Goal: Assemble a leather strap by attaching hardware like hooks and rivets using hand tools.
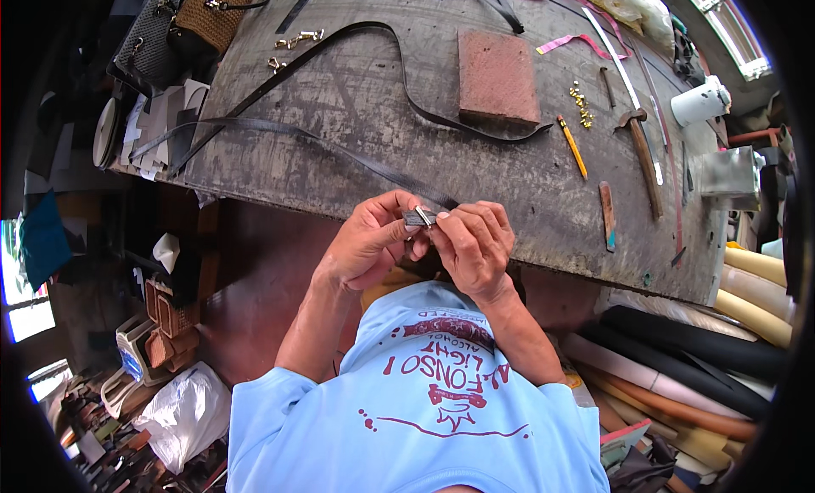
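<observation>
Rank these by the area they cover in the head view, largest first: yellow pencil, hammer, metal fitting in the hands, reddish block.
1. Reddish block
2. Hammer
3. Yellow pencil
4. Metal fitting, smallest despite being held nearer the camera

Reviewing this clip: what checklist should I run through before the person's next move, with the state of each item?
1. Left hand pinching the small dark strip: ok.
2. Metal fitting lying across the strip: ok.
3. Right hand gripping the fitting firmly: cannot tell; its fingertips are close by, but contact is unclear.
4. Strip joined to the long thin strap: cannot tell; the hands hide any join.
5. Hammer lying on the table, out of the hands: ok.
6. Small gold pieces gathered in a container: not ok; they lie loose.
</observation>
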